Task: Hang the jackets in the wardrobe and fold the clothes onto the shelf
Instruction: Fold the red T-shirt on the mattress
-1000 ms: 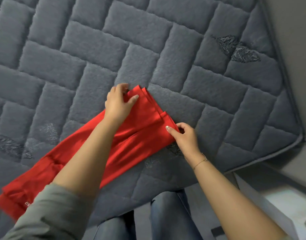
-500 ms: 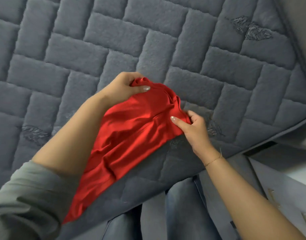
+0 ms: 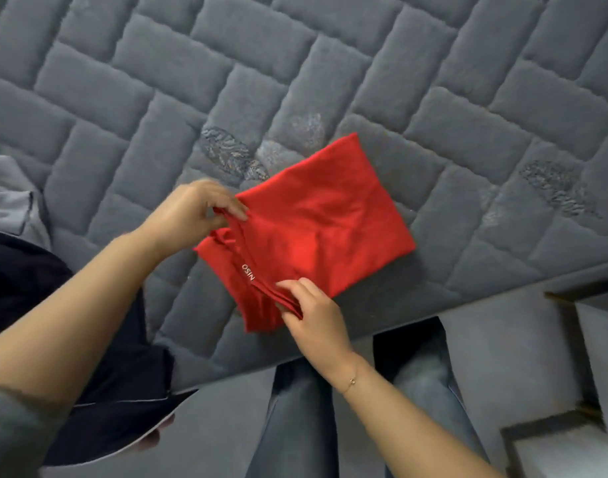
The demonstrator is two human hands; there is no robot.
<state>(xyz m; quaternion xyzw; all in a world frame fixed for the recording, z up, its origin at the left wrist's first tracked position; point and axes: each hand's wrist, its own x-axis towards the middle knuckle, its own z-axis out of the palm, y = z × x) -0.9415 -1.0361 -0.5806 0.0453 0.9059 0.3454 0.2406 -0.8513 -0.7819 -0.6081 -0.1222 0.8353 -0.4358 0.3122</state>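
The left hand (image 3: 188, 212) pinches the far corner of the folded red garment (image 3: 316, 222). The right hand (image 3: 312, 312) pinches its near edge. It lies on the bed (image 3: 330, 63).

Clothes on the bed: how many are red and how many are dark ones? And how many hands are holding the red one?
Red garment, folded on the quilted grey bed cover: 1
Dark navy garment, at the bed's near edge: 1
Hands pinching the red one: 2, left hand and right hand
Total clothes: 2
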